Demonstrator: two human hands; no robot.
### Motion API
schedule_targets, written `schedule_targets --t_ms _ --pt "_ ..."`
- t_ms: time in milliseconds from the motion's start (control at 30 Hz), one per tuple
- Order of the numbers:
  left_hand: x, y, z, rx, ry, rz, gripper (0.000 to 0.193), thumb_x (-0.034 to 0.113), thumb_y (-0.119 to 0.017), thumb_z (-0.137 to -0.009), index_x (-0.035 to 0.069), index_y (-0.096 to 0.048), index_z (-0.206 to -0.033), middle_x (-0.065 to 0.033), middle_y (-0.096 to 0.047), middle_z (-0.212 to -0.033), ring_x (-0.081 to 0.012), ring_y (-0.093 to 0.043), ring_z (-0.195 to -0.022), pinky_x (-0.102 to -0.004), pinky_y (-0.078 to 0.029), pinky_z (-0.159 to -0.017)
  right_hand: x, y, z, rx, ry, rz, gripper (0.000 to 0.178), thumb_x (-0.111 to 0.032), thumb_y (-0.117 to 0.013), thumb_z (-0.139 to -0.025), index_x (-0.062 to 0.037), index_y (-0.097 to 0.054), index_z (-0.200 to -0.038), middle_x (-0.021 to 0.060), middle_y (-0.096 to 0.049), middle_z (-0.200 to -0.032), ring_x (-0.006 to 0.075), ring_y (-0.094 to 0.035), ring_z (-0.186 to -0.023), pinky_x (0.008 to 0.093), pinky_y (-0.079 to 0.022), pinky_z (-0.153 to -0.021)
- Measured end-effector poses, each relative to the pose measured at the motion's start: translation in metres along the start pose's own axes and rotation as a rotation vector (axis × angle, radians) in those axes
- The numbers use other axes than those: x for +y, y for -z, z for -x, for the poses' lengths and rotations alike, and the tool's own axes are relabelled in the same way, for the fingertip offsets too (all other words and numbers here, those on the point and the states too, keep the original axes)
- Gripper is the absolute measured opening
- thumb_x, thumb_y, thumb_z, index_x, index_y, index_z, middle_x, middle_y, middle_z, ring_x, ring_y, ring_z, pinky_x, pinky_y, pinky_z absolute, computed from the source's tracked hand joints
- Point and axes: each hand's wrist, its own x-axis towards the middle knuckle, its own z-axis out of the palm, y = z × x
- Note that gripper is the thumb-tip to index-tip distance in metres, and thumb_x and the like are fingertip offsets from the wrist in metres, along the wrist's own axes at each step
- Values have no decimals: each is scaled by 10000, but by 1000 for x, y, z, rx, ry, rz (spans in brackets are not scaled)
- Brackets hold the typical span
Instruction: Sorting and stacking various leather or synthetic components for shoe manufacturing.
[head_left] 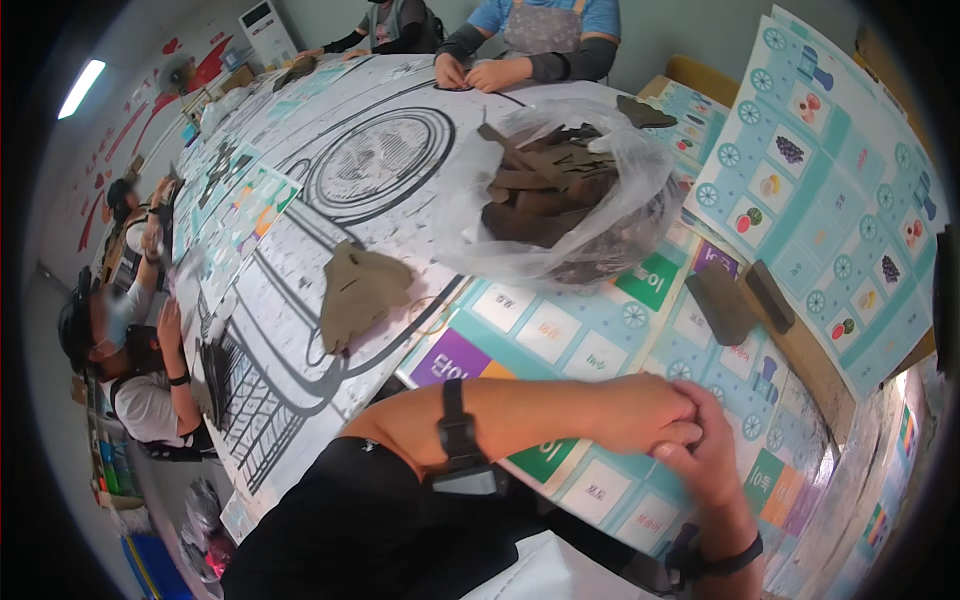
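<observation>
My left hand (pixel 640 412) and my right hand (pixel 705 450) meet over the printed sheets at the table's right. The left one is closed, and whatever it may hold is hidden. Fingers of my right hand wrap round the left hand's fingers. Just beyond them lie a flat dark brown piece (pixel 721 305) and a narrower brown piece (pixel 769 296). A clear plastic bag (pixel 455 225) stands open farther off, filled with brown strips (pixel 550 185). To its left rests a pile of brown, scallop-edged pieces (pixel 362 295).
Blue-green picture sheets (pixel 590 330) cover the near table; a large one (pixel 820 200) rises at the right. Another brown piece (pixel 645 112) lies behind the bag. A co-worker's hands (pixel 485 74) work across the table. More people sit along the left side (pixel 150 405).
</observation>
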Motion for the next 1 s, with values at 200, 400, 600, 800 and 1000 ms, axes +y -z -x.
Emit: schedule_targets --t_ms 200,400,600,800,1000 --pt "13 8 11 -75 -47 -214 230 242 -564 -928 75 -714 -977 -128 -722 -1024 -370 -684 -933 -474 -545 -793 -14 2 -3 -130 119 178 841 -282 -905 -737 34 -513 -1411 236 -605 -1352 384 -595 -1252 425 -467 -1069" --pt "9 1 17 -125 11 -93 215 186 -644 -816 40 -739 -942 -177 -728 -934 -371 -689 -901 -463 -543 -817 -23 -7 4 -124 104 276 855 -284 -883 -760 21 -472 -1446 218 -623 -1334 349 -614 -1240 413 -475 -1058" --pt "-17 -15 -2 70 13 -67 179 189 -725 -876 56 -705 -995 -87 -725 -888 -165 -662 -804 -334 -535 -747 26 -8 12 125 99 217 733 -279 -818 -829 -23 -504 -1440 173 -653 -1280 283 -656 -1150 410 -509 -1017" --pt "36 -79 109 511 -112 163 181 180 -655 -968 17 -654 -889 9 -594 -702 -68 -523 -683 -267 -464 -632 -30 -35 151 88 44 1004 823 -338 -835 -795 -60 -475 -1481 231 -422 -1558 404 -376 -1456 475 -332 -1195" --pt "17 -173 146 654 -337 146 81 71 -679 -910 11 -658 -860 -86 -640 -733 -166 -614 -636 -309 -494 -606 12 -44 196 181 79 1324 756 -273 -747 -891 -108 -398 -1541 189 -339 -1618 385 -292 -1510 498 -270 -1225"
